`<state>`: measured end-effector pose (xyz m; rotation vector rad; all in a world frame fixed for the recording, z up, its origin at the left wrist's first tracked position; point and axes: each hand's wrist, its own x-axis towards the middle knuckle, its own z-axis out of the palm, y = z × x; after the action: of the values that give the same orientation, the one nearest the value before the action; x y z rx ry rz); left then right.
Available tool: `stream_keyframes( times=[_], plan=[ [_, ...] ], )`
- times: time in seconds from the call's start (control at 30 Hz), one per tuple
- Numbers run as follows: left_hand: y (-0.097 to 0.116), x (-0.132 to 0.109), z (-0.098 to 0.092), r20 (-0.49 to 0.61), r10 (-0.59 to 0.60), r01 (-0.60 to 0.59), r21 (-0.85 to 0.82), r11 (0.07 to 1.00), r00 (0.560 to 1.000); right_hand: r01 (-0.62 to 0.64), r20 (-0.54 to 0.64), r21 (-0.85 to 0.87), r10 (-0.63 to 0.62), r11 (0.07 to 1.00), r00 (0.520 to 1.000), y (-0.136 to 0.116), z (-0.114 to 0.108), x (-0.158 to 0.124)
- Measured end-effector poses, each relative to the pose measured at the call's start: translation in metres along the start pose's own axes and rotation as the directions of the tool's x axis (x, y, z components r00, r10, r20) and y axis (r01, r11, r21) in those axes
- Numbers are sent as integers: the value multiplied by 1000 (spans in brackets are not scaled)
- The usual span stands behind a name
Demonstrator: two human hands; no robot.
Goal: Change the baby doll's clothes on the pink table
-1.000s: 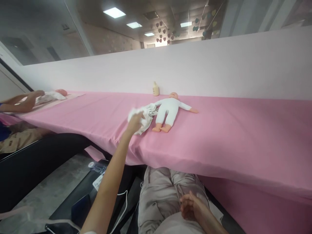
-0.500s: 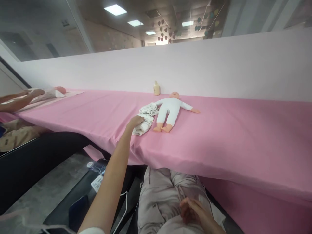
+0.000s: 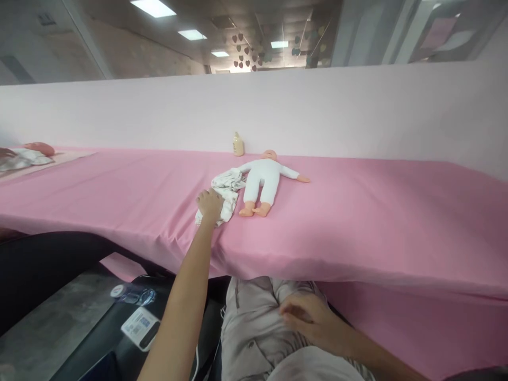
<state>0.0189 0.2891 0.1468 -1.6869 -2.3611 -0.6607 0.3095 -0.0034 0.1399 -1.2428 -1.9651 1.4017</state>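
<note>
A baby doll (image 3: 264, 180) in a white suit lies on its back on the pink-covered table (image 3: 357, 222). A crumpled white cloth (image 3: 225, 189) lies just left of the doll. My left hand (image 3: 209, 205) rests on the near end of that cloth with fingers curled down onto it. My right hand (image 3: 307, 317) lies below the table edge on my lap, fingers loosely curled, with nothing visible in it. A small cream bottle (image 3: 238, 144) stands by the back wall behind the doll.
A pale pink partition (image 3: 357, 116) runs along the back of the table. At the far left lie another doll (image 3: 38, 148) and cloth on a mat. Under the table edge are a plastic bottle (image 3: 133, 294) and a labelled device (image 3: 141, 320) on a dark surface.
My left hand set the lifted cloth down and drew back to its near end. The other person's arms at far left have gone from view. The camera turned left.
</note>
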Motion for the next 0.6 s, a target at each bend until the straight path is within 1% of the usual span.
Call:
stream_keyframes(
  times=[0.03, 0.07, 0.13, 0.2, 0.23, 0.3, 0.33, 0.4, 0.47, 0.53, 0.6],
  plan=[
    [-1, 0, 0, 8, -14, 14, -27, 1000, 1000, 75, 4, -141, -76, 987, 997, -20, -14, 6],
    [-3, 1, 0, 32, -27, 29, -59, 998, 999, 139, 4, -261, -142, 955, 990, -38, -28, 15],
    [-7, 4, 0, 109, -44, 58, -125, 990, 993, 258, 45, -483, -271, 837, 962, -71, -56, 43],
    [-11, 7, -1, 177, -48, 80, -176, 981, 983, 329, 57, -631, -380, 703, 923, -96, -79, 85],
    [-12, 8, -2, 197, -50, 88, -192, 977, 979, 339, 67, -727, -430, 597, 900, -106, -89, 111],
    [-13, 8, -3, 215, -55, 100, -208, 973, 975, 252, 67, -909, -480, 332, 875, -121, -102, 168],
    [-12, 8, -4, 221, -57, 105, -211, 972, 974, 195, 78, -958, -465, 209, 882, -125, -106, 198],
    [-12, 7, -6, 230, -63, 113, -214, 970, 971, 164, 61, -969, -461, 186, 885, -126, -109, 255],
    [-12, 6, -6, 232, -67, 118, -215, 969, 970, 126, 27, -972, -437, 201, 899, -120, -104, 304],
    [-12, 5, -6, 228, -68, 119, -217, 969, 971, 104, 5, -971, -419, 214, 908, -109, -93, 344],
    [-13, 4, -5, 222, -67, 116, -221, 968, 973, 99, -6, -968, -415, 232, 910, -96, -81, 375]
  ],
)
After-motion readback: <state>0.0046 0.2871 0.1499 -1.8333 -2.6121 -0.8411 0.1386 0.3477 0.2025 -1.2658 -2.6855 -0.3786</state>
